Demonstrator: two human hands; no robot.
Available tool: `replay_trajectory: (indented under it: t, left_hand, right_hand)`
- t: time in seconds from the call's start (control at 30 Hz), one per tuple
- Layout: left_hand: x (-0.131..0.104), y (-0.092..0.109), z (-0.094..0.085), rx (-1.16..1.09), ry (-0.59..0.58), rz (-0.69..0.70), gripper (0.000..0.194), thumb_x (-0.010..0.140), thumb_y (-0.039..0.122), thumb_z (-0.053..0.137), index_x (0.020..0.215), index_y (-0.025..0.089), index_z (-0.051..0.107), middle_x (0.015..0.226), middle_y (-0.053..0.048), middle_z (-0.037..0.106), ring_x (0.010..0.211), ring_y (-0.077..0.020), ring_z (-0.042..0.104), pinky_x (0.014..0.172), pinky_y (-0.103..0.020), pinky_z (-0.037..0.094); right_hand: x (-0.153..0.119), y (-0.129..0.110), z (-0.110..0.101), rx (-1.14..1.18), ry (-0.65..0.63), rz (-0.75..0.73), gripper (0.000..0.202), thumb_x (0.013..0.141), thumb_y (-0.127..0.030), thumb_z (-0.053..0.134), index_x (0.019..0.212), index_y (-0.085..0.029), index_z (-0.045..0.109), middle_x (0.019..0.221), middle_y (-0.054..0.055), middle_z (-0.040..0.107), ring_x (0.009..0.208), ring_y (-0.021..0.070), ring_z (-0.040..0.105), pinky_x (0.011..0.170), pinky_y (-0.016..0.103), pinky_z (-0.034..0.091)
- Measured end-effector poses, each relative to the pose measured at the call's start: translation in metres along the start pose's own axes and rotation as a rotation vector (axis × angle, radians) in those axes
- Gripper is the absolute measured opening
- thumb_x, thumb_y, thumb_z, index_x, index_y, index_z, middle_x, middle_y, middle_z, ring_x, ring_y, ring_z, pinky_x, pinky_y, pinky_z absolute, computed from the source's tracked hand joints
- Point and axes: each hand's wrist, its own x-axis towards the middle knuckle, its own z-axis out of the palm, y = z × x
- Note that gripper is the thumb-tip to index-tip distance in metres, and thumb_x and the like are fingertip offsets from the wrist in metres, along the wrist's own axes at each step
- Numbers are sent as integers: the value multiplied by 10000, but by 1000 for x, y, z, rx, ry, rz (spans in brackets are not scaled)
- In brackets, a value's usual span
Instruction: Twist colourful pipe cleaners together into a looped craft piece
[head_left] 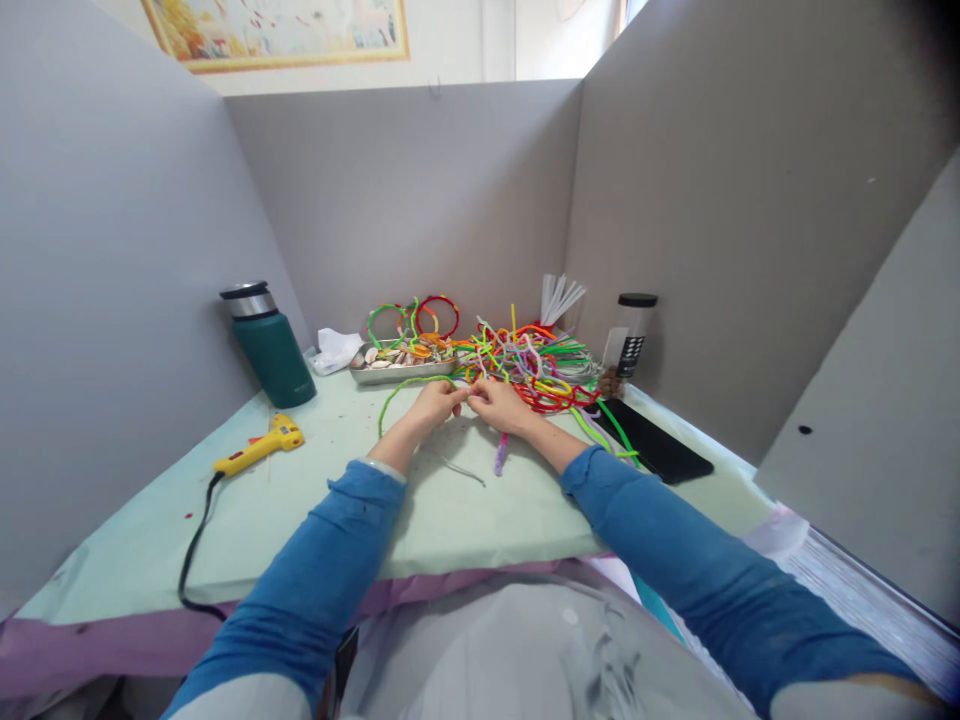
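Note:
Near the middle of the table, my left hand (439,402) and my right hand (498,405) meet at their fingertips, both pinched closed. A thin green fuzzy stem (391,398) curves from the table on the left up to my left fingers. What the fingertips grip is too small to make out. Below the hands a thin grey strand (463,471) lies on the cloth, and a short pink and purple fuzzy piece (500,456) hangs or lies beneath my right hand. Just behind my right hand is a tangled pile of coloured fuzzy stems (555,362).
A metal tray (401,374) of small pieces stands behind, with coloured rings (437,300). To the left are a green bottle (274,355), white tissue (335,351) and a corded yellow glue gun (259,448). At right are a black phone-like slab (656,440) and a clear container (628,345).

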Motion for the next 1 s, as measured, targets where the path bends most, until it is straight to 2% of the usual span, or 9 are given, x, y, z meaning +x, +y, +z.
replay_trajectory:
  t: [0.4, 0.53, 0.67, 0.83, 1.0]
  left_hand:
    - [-2, 5, 3, 67, 45, 37, 437, 676, 547, 560, 495, 161, 465, 392, 41, 381, 368, -64, 299, 397, -214, 185]
    - [-2, 5, 3, 3, 49, 23, 410, 664, 524, 586, 524, 164, 447, 414, 48, 390, 356, -52, 279, 383, -212, 169]
    - [-4, 8, 1, -119, 47, -32, 375, 652, 489, 622, 566, 166, 451, 428, 56, 389, 339, -39, 259, 368, -210, 142]
    - [-8, 16, -4, -214, 42, -131, 337, 644, 461, 650, 616, 165, 491, 405, 73, 335, 327, -33, 222, 372, -210, 105]
    - [-6, 10, -4, -198, 39, -112, 334, 653, 483, 631, 630, 167, 523, 401, 70, 326, 324, -39, 215, 374, -215, 109]
  right_hand:
    - [2, -2, 3, -67, 45, 40, 167, 711, -278, 488, 748, -158, 598, 662, 25, 599, 611, 124, 496, 568, 214, 322]
    - [2, -3, 3, -53, 54, 33, 159, 706, -263, 482, 739, -153, 592, 647, 20, 584, 597, 118, 480, 553, 214, 307]
    - [2, -3, 1, -12, 4, 29, 171, 732, -242, 455, 757, -151, 598, 669, 18, 586, 610, 114, 473, 547, 210, 295]
    - [1, -1, -2, -35, -68, -40, 253, 805, -286, 408, 728, -146, 604, 641, 15, 568, 596, 112, 451, 552, 213, 284]
    - [2, 0, -1, 6, -111, -65, 297, 843, -286, 376, 783, -152, 634, 638, 7, 580, 609, 112, 464, 572, 208, 286]
